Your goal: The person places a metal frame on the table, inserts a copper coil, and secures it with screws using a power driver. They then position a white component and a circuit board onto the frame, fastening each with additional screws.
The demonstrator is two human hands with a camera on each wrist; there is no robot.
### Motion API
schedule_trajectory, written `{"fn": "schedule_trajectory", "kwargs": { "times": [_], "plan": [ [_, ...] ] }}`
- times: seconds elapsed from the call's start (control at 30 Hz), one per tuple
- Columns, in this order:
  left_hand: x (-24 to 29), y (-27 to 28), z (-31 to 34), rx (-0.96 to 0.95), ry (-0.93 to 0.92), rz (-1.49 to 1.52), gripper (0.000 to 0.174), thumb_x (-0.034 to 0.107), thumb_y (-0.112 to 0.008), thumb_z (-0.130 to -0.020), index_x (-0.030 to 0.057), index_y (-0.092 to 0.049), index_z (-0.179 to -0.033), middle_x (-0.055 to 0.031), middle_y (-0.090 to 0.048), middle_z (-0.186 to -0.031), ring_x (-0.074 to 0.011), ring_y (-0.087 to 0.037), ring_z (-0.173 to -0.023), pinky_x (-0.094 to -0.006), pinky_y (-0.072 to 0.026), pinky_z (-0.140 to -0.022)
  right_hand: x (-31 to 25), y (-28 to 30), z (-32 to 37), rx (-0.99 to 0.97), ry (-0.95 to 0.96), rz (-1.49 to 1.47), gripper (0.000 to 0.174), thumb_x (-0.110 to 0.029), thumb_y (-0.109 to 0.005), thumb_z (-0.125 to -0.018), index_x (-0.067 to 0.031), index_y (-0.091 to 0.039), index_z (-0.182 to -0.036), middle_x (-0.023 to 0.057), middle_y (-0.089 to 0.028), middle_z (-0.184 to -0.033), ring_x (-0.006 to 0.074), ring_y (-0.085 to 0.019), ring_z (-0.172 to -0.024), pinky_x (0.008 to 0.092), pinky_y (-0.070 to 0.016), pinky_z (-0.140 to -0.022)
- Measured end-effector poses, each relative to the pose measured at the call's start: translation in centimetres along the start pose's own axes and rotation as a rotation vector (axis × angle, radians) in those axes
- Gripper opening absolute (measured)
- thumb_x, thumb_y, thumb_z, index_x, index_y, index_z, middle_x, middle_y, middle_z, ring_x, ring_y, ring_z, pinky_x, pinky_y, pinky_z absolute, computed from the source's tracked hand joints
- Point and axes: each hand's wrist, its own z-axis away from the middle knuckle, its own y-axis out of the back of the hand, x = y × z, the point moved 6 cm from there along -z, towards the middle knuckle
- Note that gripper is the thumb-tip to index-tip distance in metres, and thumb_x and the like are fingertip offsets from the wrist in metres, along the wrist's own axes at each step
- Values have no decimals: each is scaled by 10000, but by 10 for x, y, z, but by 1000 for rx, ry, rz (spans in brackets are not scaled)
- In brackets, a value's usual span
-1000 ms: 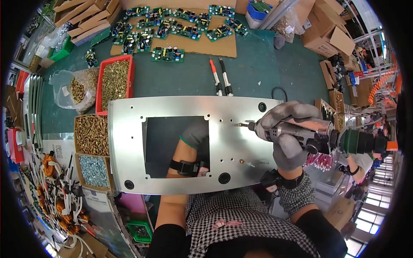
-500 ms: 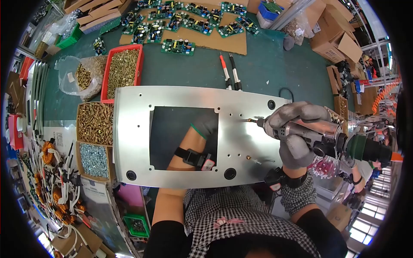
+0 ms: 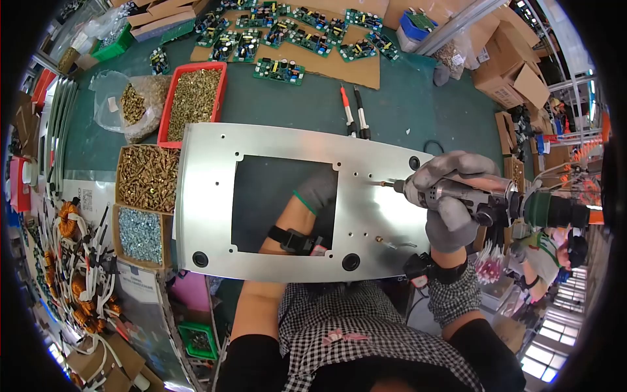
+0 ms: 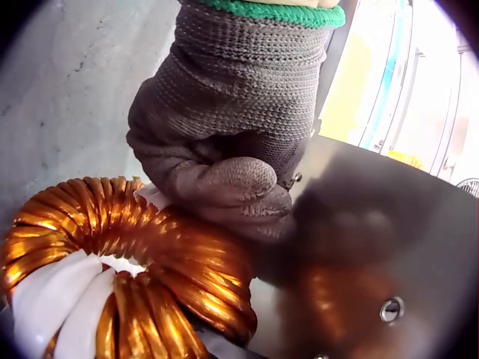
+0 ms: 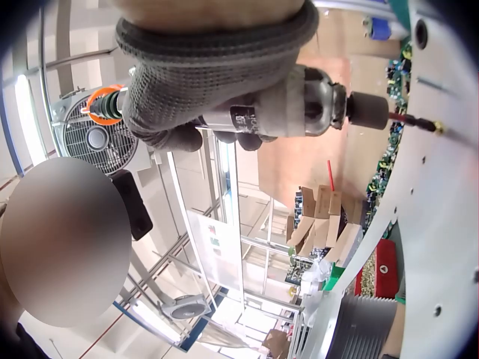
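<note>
In the head view a silver metal panel [image 3: 287, 144] with a large rectangular cutout lies in front of the person. The gloved right hand [image 3: 450, 193] grips a power screwdriver [image 3: 486, 196], its bit on a small brass piece at the panel's right part. The right wrist view shows the same hand [image 5: 209, 97] curled round the screwdriver [image 5: 292, 105]. Through the cutout the gloved left hand [image 3: 320, 189] shows under the panel. In the left wrist view that hand [image 4: 224, 142] has curled fingers beside a copper-wound coil [image 4: 194, 269], against the panel's underside [image 4: 359, 224]; what its fingertips hold is hidden.
Behind the panel are a red bin of brass parts [image 3: 219, 98], a clear bag [image 3: 147, 98], two cables [image 3: 351, 117] and several green circuit boards [image 3: 279, 70]. Boxes of brass screws [image 3: 147, 176] and silver parts [image 3: 139, 235] stand left, with more coils [image 3: 81, 287] beyond.
The head view has shifted, so the panel and bins appear further right and slightly higher. The right hand keeps its grip on the screwdriver at about the same panel spot.
</note>
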Motion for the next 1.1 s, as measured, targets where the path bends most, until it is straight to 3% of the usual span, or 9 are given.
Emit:
{"fn": "schedule_trajectory", "kwargs": {
  "times": [0.2, 0.5, 0.67, 0.73, 0.9, 0.97, 1.0, 1.03, 1.1],
  "plan": [
    [25, -12, 6, -47, -6, -104, 324, 131, -635, -866, 23, -569, -1164, -63, -602, -1091, -131, -561, -958, -284, -500, -830, 9, 10, 1, -101, -19, -159, 350, 0, -630, -837, -72, -448, -1127, 189, -597, -988, 249, -632, -800, 333, -515, -572],
    [27, -17, 38, 142, 181, 224, 288, 134, -566, -895, -22, -580, -1137, -71, -615, -1071, -128, -569, -910, -287, -494, -817, 1, 0, -2, -8, -8, -42, 431, -43, -710, -777, -36, -452, -1122, 170, -588, -966, 263, -630, -823, 338, -533, -603],
    [38, -25, 42, 122, 153, 276, 423, 313, -550, -908, -9, -567, -1181, -94, -612, -1102, -140, -570, -960, -268, -479, -826, 4, 4, 0, -37, 15, -26, 446, -27, -713, -738, -38, -463, -1107, 140, -590, -918, 259, -624, -794, 344, -534, -610],
    [48, -21, 49, 210, 70, 0, 415, 313, -536, -917, 1, -565, -1189, -90, -630, -1041, -143, -585, -909, -271, -486, -798, 4, 5, -1, -63, 40, -4, 405, 0, -672, -743, -38, -467, -1090, 128, -587, -890, 256, -621, -780, 343, -531, -600],
    [90, -3, 132, 688, 367, -24, 334, 264, -524, -930, 24, -579, -1155, -95, -662, -876, -176, -610, -781, -309, -501, -732, 1, 3, -3, -41, 26, -44, 394, 62, -544, -727, -26, -465, -1102, 156, -592, -932, 236, -624, -781, 328, -537, -581],
    [101, 8, 173, 903, 272, -368, 272, 215, -547, -917, 20, -601, -1099, -115, -667, -856, -202, -626, -770, -326, -502, -713, -1, 4, 0, 59, 10, 1, 416, 71, -517, -715, -26, -465, -1116, 166, -593, -949, 235, -626, -789, 327, -538, -579],
    [94, 13, 193, 993, 207, -603, 252, 195, -559, -908, 13, -607, -1075, -124, -666, -872, -210, -631, -781, -328, -502, -711, 2, 8, 4, 31, -8, 6, 442, -92, -593, -771, -46, -458, -1190, 154, -583, -1009, 248, -593, -824, 334, -507, -563],
    [86, 15, 210, 1075, 137, -838, 232, 175, -571, -899, 6, -614, -1052, -134, -666, -887, -217, -637, -793, -331, -501, -708, 2, 9, 5, 43, -1, 10, 438, -93, -591, -771, -41, -457, -1186, 158, -585, -1016, 249, -596, -823, 339, -513, -571],
    [53, 13, 234, 1099, 74, -1020, 215, 152, -589, -881, 11, -626, -1039, -143, -664, -924, -237, -643, -823, -335, -502, -718, 1, 9, 4, 55, 10, 18, 431, -93, -587, -771, -31, -457, -1178, 167, -590, -1031, 250, -604, -822, 349, -527, -588]
  ]
}}
